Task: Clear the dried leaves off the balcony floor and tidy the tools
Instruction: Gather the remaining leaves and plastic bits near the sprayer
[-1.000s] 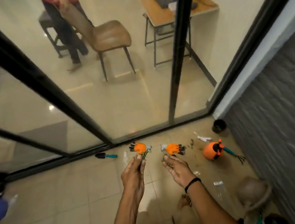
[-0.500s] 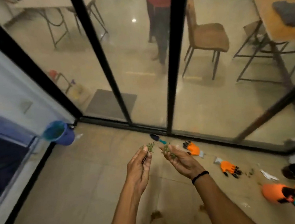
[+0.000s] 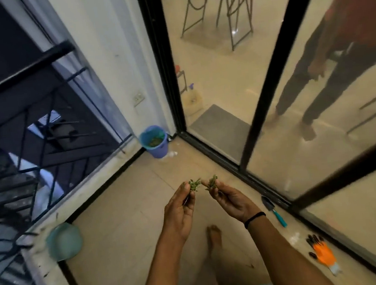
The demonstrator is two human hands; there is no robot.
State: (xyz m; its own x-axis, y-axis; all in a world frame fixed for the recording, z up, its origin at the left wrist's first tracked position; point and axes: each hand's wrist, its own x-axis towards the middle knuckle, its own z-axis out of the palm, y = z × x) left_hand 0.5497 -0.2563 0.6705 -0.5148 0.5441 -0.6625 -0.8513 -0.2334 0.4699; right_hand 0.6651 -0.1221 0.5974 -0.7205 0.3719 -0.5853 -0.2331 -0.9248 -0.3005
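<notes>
Carry step: left hand (image 3: 179,210) pinches 1 clump of dried leaves (image 3: 194,185), right hand (image 3: 233,201) pinches another. The blue bucket (image 3: 160,150) stands in the corner ahead, well apart. Next, probably: close in and drop both. By the glass lie the trowel (image 3: 273,210) and orange glove (image 3: 324,253), untidied.

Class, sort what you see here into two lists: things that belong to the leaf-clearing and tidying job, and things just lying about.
Job: dried leaves pinched in left hand and right hand; blue bucket; trowel; orange glove.
Lying about: teal container on the ledge; grey mat indoors.
</notes>
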